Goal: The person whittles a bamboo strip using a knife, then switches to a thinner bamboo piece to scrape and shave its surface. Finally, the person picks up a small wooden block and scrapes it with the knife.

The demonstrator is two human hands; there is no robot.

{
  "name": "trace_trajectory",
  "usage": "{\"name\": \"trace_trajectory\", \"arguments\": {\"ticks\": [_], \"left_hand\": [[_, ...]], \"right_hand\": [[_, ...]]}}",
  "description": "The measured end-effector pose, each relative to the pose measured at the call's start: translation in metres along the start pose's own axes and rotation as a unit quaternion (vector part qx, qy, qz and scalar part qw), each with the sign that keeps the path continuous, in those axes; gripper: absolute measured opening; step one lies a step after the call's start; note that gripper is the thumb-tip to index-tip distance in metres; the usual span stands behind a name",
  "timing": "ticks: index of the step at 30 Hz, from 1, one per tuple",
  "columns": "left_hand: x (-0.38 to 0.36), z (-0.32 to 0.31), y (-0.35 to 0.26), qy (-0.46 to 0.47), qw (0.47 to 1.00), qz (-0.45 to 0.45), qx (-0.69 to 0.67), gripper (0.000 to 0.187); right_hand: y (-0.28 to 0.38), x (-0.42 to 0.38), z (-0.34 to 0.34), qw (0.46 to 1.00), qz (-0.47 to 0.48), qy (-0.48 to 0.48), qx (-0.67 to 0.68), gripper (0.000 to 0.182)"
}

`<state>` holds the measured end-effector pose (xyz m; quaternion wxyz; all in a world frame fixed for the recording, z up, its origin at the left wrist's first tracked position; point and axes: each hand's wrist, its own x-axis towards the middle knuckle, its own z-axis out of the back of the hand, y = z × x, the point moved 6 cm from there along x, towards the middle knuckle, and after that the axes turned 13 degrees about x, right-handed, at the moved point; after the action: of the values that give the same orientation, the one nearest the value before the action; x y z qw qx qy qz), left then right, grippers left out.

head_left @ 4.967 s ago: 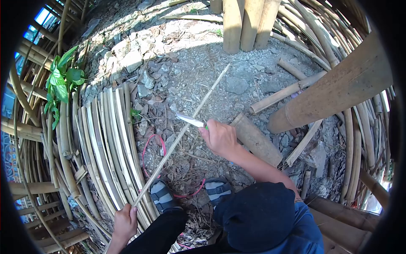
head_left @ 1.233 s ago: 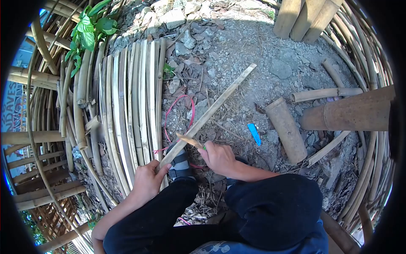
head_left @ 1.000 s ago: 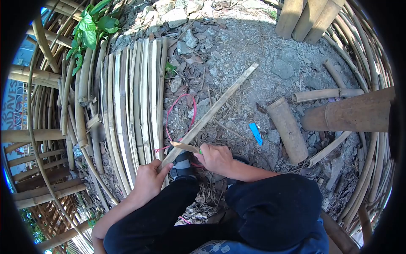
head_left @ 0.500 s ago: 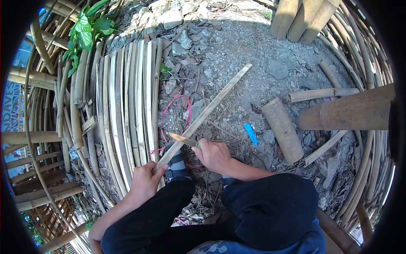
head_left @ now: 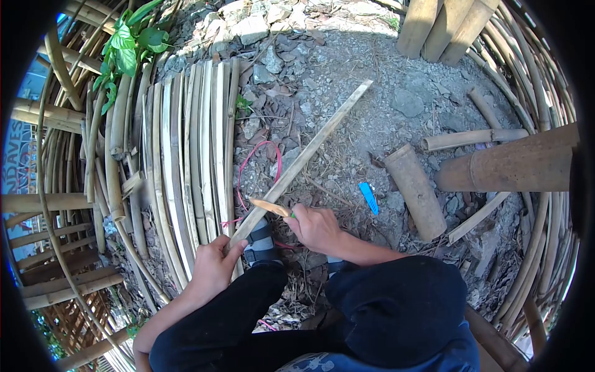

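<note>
My left hand [head_left: 212, 266] is closed around the lower end of a long bamboo strip [head_left: 316, 144], which slants up and away to the right. In my right hand [head_left: 315, 228] is a knife [head_left: 270, 206]; a bit of its green handle shows by the fingers, and the rest of the handle is hidden in the fist. The tan-looking blade points left, its tip over or against the strip's lower part; contact is hard to tell. Beneath the strip's lower end is my sandalled foot [head_left: 259, 240].
Several split bamboo strips [head_left: 203, 149] lie side by side on the left. A pink cord [head_left: 240, 167] loops on the ground. A blue object [head_left: 368, 197], a short bamboo piece [head_left: 416, 192] and a thick bamboo post [head_left: 508, 162] are to the right.
The strip's far end has swung slightly up. The knife blade has turned a little and its broad face shows more. Both hands keep their hold.
</note>
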<state>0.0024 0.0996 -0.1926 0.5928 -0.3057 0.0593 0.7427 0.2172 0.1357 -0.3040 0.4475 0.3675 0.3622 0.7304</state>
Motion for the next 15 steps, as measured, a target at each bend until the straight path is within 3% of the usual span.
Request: {"name": "trace_trajectory", "arguments": {"ticks": [4, 7, 15], "left_hand": [[0.0, 0.002, 0.0, 0.001, 0.999, -0.024, 0.028, 0.046], [-0.004, 0.005, -0.002, -0.002, 1.0, -0.009, 0.023, 0.046], [-0.004, 0.013, -0.01, -0.022, 0.999, -0.018, 0.021, 0.045]], "right_hand": [[-0.004, 0.007, 0.002, 0.999, 0.047, 0.011, -0.008, 0.028], [-0.043, 0.017, 0.027, 0.994, -0.035, -0.049, -0.095, 0.032], [-0.055, 0.028, 0.043, 0.993, 0.022, -0.067, -0.094, 0.026]]}}
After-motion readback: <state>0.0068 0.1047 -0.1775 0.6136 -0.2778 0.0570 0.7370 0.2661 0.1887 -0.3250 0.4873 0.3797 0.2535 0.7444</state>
